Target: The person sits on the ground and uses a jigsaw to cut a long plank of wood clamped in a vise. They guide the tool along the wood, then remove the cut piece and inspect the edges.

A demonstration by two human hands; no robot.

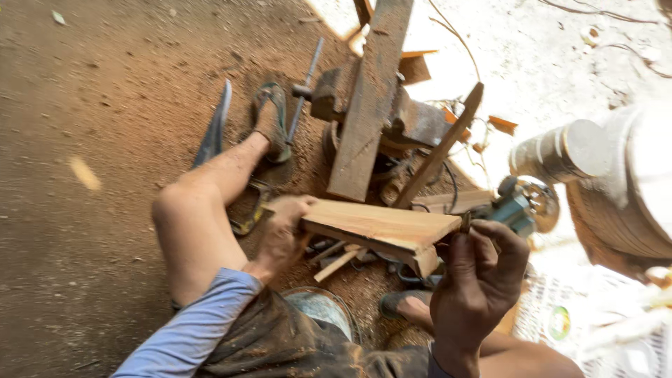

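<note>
Bare dirt floor point(91, 105) dusted with sawdust, shaded on left. Harsh sunlight blowing out upper right. Scrap wood offcuts point(420, 66) and wires scattered there.

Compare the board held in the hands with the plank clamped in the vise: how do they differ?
The held board is pale and fresh-cut; the clamped plank is dark and weathered. The held board lies crosswise, the left hand gripping one end and the right hand at the other; the clamped plank runs away from the person, through the vise, untouched. The held board looks shorter and thicker. Both are flat, straight-edged wood.
</note>
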